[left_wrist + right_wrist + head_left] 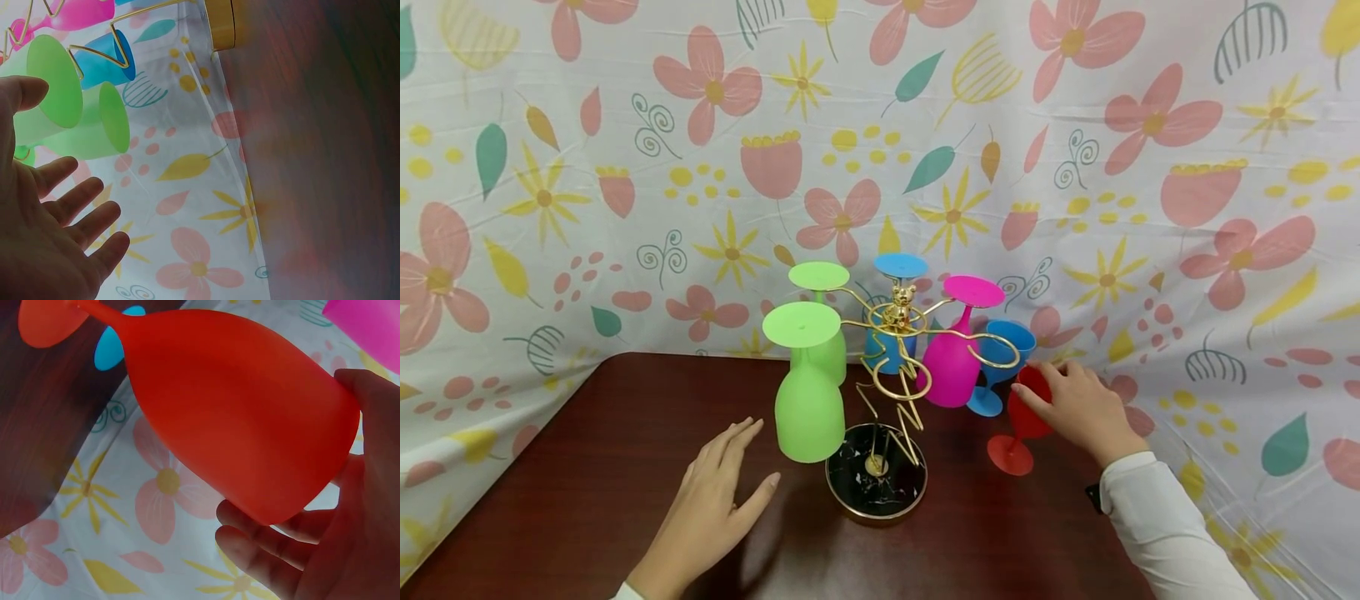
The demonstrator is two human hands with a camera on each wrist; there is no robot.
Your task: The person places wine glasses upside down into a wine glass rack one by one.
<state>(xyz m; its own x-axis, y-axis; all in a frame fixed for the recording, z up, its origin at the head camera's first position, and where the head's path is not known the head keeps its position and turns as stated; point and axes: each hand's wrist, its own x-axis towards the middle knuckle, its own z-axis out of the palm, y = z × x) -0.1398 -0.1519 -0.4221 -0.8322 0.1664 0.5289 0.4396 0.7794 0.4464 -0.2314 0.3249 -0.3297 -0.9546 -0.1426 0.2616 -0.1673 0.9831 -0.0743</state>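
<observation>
My right hand (1082, 408) holds a red plastic goblet (231, 406) by its bowl near the rim, thumb on one side and fingers on the other. The goblet is upright, foot downward; whether the foot touches the table I cannot tell. My left hand (711, 496) is spread and holds nothing, beside the front green goblet (808, 417). A gold wire rack (898, 317) bears upside-down goblets: two green, a blue one (891, 348) at the back and a magenta one (951, 371) at the right. An unfilled ring (904, 395) of the rack faces me.
Another blue goblet (992, 375) stands upright on the table behind the red one. The rack's round black base (880, 500) sits on the dark wooden table (580, 483). Flower-patterned cloth (625, 167) hangs behind and at the sides.
</observation>
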